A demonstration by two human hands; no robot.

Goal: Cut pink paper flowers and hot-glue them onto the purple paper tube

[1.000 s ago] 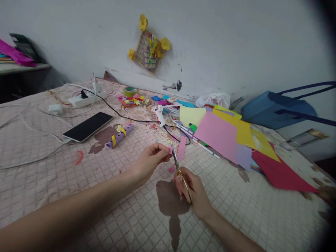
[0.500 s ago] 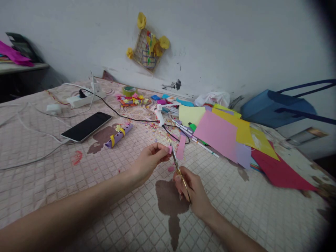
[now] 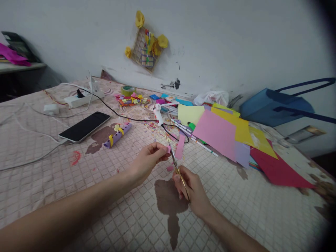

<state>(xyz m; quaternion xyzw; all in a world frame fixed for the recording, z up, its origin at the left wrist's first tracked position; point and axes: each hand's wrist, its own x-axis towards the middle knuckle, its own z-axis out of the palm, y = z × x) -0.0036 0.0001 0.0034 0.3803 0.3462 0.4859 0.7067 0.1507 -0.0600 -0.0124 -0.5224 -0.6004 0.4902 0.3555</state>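
Observation:
My left hand (image 3: 148, 161) pinches a small pink paper piece (image 3: 168, 149) above the quilted mat (image 3: 236, 206). My right hand (image 3: 191, 190) is closed round the handles of small gold scissors (image 3: 176, 167), whose blades point up at the pink piece and touch its edge. A pink paper strip (image 3: 180, 146) lies just behind the blades. A small pink scrap (image 3: 170, 168) rests on the mat under the scissors.
Coloured paper sheets (image 3: 223, 134) lie spread at the right, with pens (image 3: 195, 136) beside them. A white glue gun (image 3: 158, 113) with a black cord, a phone (image 3: 84, 126), a purple paper roll (image 3: 117, 135), a power strip (image 3: 82, 98), a tape roll (image 3: 128, 90) and a blue bag (image 3: 278, 106) surround the work spot.
Both hands keep their grips and relative pose. The view has shifted slightly, so everything sits a little lower-left in the picture.

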